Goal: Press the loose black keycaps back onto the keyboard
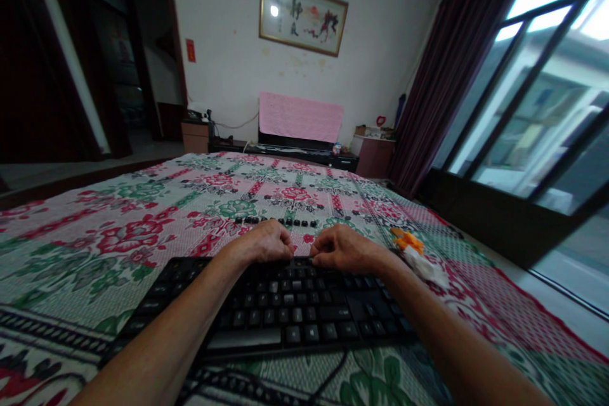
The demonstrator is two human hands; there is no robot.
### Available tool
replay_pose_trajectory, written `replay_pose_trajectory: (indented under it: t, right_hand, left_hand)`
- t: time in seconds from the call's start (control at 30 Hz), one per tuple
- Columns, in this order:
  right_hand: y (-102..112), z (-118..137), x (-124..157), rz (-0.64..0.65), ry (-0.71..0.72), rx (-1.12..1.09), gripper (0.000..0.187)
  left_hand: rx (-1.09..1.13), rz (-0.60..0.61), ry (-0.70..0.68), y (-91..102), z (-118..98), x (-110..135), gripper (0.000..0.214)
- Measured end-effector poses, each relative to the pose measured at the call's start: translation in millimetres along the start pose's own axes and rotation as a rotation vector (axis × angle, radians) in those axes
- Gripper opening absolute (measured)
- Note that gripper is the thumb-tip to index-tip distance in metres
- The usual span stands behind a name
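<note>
A black keyboard lies on a flowered bedspread, and both my forearms reach across it. My left hand is at its far edge with the fingers curled down and the fingertips near the top row. Just to the right, my right hand has thumb and index finger pinched together at the same edge, over the top row. Whatever is between the fingers of either hand is too small or hidden to make out. Beyond the hands, several small black keycaps stand in a row on the cloth, partly covered by my left hand.
An orange object and a crumpled white tissue lie right of the keyboard. The keyboard's cable runs toward me across the bedspread. Farther off stand a low cabinet and a pink-cloth-covered screen; windows are on the right.
</note>
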State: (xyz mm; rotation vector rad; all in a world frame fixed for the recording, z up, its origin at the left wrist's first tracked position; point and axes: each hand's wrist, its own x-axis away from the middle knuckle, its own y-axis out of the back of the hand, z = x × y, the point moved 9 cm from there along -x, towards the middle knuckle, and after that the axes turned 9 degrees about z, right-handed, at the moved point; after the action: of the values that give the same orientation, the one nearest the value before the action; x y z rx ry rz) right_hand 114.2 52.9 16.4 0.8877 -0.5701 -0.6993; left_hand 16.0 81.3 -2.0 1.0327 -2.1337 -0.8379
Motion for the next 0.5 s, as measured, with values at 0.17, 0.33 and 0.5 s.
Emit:
replay_pose_trajectory:
  t: [0.17, 0.33, 0.5]
  right_hand:
    - [0.0, 2.2, 0.9, 0.005, -0.002, 0.015, 0.018]
    - [-0.4, 1.6, 1.3, 0.010, -0.014, 0.016, 0.018]
    - [-2.5, 0.5, -1.0, 0.001, -0.014, 0.005, 0.021]
  left_hand:
    - [0.018, 0.000, -0.005, -0.2, 1.2, -1.1, 0.020]
    - [0.007, -0.004, 0.004, 0.1, 0.2, 0.0, 0.020]
    - [-0.001, -0.004, 0.005, 0.5, -2.6, 2.3, 0.018]
